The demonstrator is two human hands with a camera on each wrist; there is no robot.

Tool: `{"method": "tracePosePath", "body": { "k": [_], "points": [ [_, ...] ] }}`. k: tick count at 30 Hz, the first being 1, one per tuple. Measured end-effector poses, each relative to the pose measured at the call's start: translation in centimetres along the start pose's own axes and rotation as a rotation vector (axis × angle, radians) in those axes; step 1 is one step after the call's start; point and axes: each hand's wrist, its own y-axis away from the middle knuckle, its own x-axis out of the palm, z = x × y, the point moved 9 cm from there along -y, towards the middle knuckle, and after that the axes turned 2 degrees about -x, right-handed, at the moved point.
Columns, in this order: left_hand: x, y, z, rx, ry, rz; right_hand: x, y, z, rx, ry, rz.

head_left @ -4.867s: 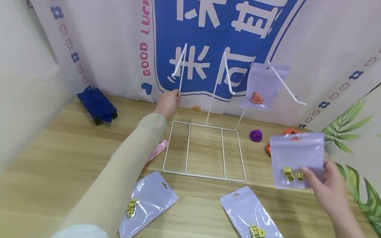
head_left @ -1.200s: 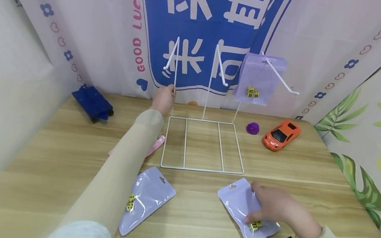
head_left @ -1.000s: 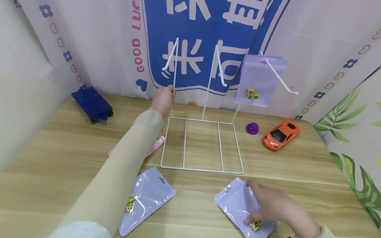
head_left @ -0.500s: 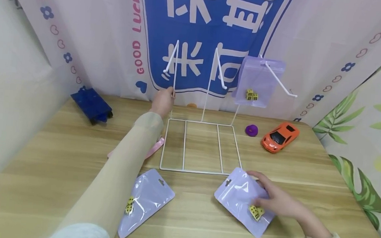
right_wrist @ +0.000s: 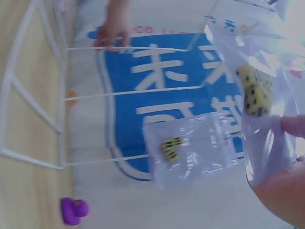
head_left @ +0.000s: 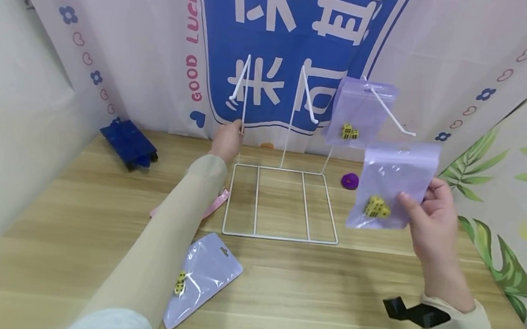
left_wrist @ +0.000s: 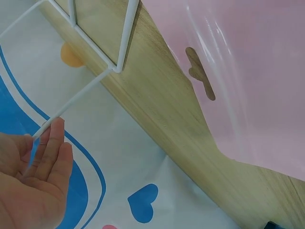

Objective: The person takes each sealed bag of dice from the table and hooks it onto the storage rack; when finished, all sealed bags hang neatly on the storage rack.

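Note:
My left hand [head_left: 228, 140] grips the left upright of a white wire display rack [head_left: 281, 238]; in the left wrist view its fingers [left_wrist: 53, 152] bend around the rod. My right hand [head_left: 437, 224] pinches the right edge of a lilac zip bag [head_left: 398, 170] with yellow dice [head_left: 376, 207] inside, thumb in front. That bag is held up in front of the rack's right hook [head_left: 393, 112], apart from it. On that hook hangs another lilac bag [head_left: 365, 110] with yellow dice; a further bag shows slightly behind it. The middle hook [head_left: 309, 96] and left hook [head_left: 239, 80] bear nothing.
Partly under my left forearm, a lilac bag [head_left: 211, 263] with yellow dice lies on the wooden table [head_left: 304, 302], with a pink bag [head_left: 216, 204] behind it. A blue toy [head_left: 129, 143] stands back left, a small purple toy [head_left: 350, 180] right of the rack. A printed curtain [head_left: 150, 73] hangs behind.
Earlier, my right hand hung a dice bag in front of the red-item one. Since then it has lifted the right-hand bag off the table, up toward the rack. My left hand stays put.

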Motion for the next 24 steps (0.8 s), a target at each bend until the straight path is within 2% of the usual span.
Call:
{"method": "tracePosePath", "body": {
  "k": [2, 4, 8, 17, 24],
  "points": [
    [0.0, 0.1, -0.1, 0.003, 0.002, -0.001, -0.1, -0.8, 0.8, -0.027, -0.093, -0.057],
    [0.0, 0.1, -0.1, 0.003, 0.008, 0.004, 0.0, -1.4, 1.2, -0.04, -0.127, -0.085],
    [0.1, 0.0, 0.0, 0.004, 0.012, 0.003, 0.1, -2.0, 1.2, -0.03, -0.114, -0.108],
    [0.2, 0.1, 0.1, 0.0, 0.019, 0.003, -0.3, -2.1, 0.2, -0.016, -0.074, -0.133],
    [0.2, 0.0, 0.1, -0.01, 0.017, 0.018, -0.1, -3.3, -1.0, 0.026, 0.047, -0.08]
  ]
}}
